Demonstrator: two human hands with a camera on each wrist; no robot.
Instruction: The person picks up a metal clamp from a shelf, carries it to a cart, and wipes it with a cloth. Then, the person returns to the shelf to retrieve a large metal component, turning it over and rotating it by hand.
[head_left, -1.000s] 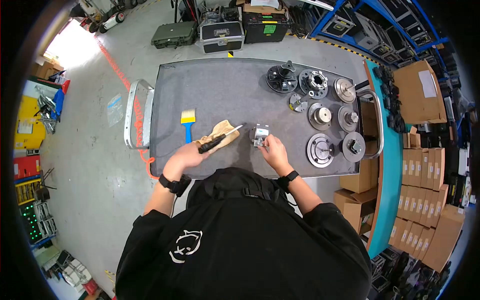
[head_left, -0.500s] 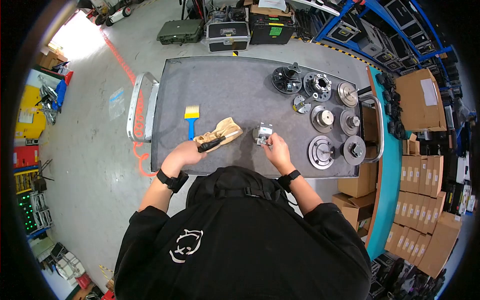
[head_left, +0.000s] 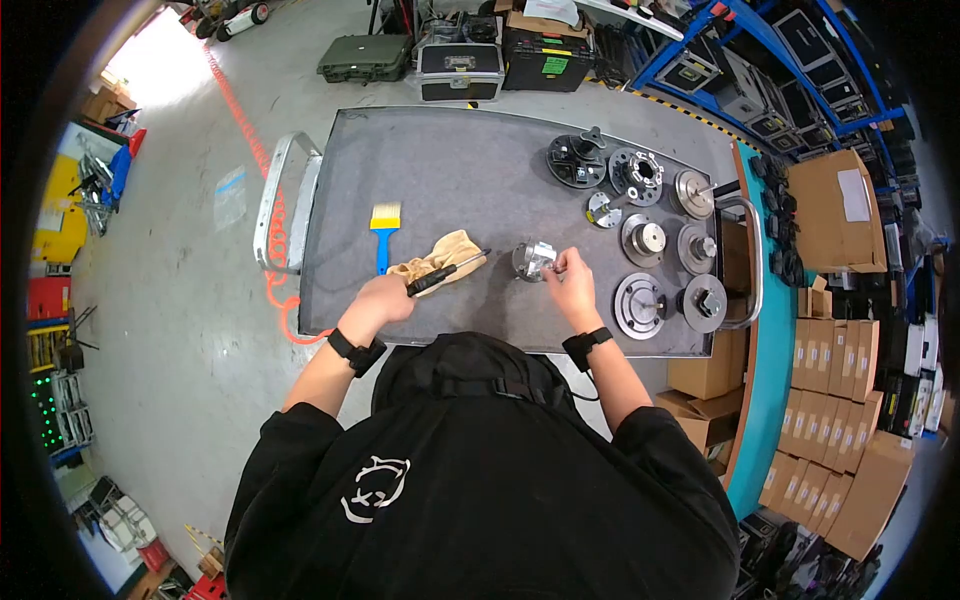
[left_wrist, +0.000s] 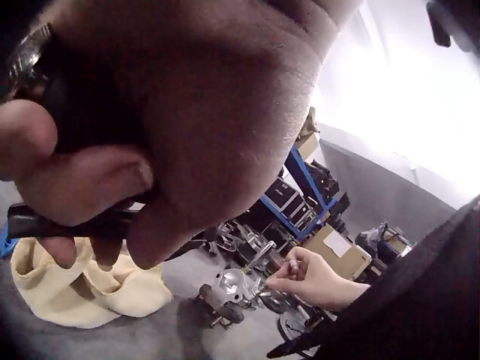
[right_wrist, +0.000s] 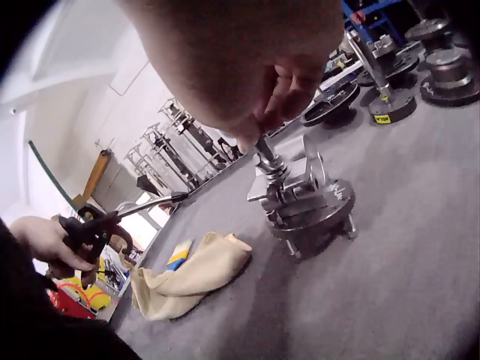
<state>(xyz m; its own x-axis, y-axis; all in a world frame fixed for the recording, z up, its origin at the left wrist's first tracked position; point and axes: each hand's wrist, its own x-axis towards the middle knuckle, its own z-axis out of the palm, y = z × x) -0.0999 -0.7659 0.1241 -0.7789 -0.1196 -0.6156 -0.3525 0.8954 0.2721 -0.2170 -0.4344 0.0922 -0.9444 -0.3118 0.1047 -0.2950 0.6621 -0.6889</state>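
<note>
My left hand (head_left: 385, 299) grips a black air blow gun (right_wrist: 94, 229) with a long metal nozzle. Its nozzle points over a crumpled tan cloth (head_left: 447, 256), above the grey cart top. With the fingertips of my right hand (head_left: 574, 285) I pinch the upright bolt (right_wrist: 266, 154) of a metal fixture (right_wrist: 311, 206). That fixture has a round base, a silver bracket on top and pins under the base. It is close over the cart's mat, right of the cloth. The blow gun's grip is mostly hidden by my left hand in the left wrist view.
A blue-handled brush (head_left: 383, 240) lies left of the cloth. Several round metal flanges (head_left: 640, 305) stand along the cart's right end. An orange coiled hose (head_left: 277, 240) runs by the left cart handle (head_left: 268, 205). A teal bench (head_left: 775, 360) borders the right side.
My right hand has moved a little to the right and the fixture has turned with it. The blow gun's nozzle has swung slightly; my left hand still holds it.
</note>
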